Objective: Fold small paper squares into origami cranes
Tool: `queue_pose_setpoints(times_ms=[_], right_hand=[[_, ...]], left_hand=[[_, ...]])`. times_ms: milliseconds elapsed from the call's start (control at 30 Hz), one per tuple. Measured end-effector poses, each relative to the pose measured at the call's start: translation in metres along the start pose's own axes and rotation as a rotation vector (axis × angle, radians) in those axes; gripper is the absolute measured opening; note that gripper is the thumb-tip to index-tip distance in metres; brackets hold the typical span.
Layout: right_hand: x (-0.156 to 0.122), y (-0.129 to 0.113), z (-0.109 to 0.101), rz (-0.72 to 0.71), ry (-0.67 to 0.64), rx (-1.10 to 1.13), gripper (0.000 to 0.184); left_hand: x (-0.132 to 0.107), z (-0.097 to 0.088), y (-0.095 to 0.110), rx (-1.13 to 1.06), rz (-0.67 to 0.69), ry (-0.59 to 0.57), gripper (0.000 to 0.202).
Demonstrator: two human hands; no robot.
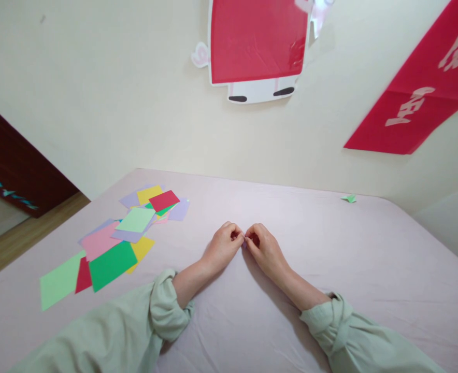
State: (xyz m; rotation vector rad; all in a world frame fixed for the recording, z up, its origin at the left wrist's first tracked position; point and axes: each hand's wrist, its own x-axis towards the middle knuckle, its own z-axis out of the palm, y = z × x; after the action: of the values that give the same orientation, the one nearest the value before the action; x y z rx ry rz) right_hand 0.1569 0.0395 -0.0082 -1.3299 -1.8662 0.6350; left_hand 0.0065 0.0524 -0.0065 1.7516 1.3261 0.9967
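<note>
Both hands rest close together on the bed [372,259], a broad surface under a smooth pale pink sheet. The left hand [223,247] and the right hand [263,249] meet tip to tip. The fingers of each are curled in and pressed together, pinching a tiny scrap of lilac paper [245,242] between them. The scrap sits exactly where the two sets of fingers touch, low against the sheet. It is so nearly swallowed by them that its shape cannot be made out.

Soft pale green sleeves [136,321] are rolled into thick cuffs at both forearms.

Well off to the left of the left fingers lies a loose pile of coloured paper squares [114,243]. They are flat matte sheets in green, mint, pink, yellow, red and lilac, overlapping at odd angles.

Far beyond the right fingers, near the wall, lies a small folded piece of green paper [348,198] with pointed corners.

Above the hands, a glossy red poster [258,41] with a white border hangs on the cream wall.
</note>
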Motion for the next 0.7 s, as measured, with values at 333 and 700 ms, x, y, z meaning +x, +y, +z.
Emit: queue_pose_setpoints(times_ms=[333, 700], right_hand=[[-0.0004, 0.0032, 0.0007, 0.004, 0.002, -0.007, 0.006], [-0.0011, 0.0032, 0.0001, 0.009, -0.004, -0.01, 0.005]], left_hand=[[0.0053, -0.0027, 0.0013, -0.028, -0.07, -0.056, 0.012], [0.007, -0.0066, 0.0023, -0.08, -0.068, -0.096, 0.014]])
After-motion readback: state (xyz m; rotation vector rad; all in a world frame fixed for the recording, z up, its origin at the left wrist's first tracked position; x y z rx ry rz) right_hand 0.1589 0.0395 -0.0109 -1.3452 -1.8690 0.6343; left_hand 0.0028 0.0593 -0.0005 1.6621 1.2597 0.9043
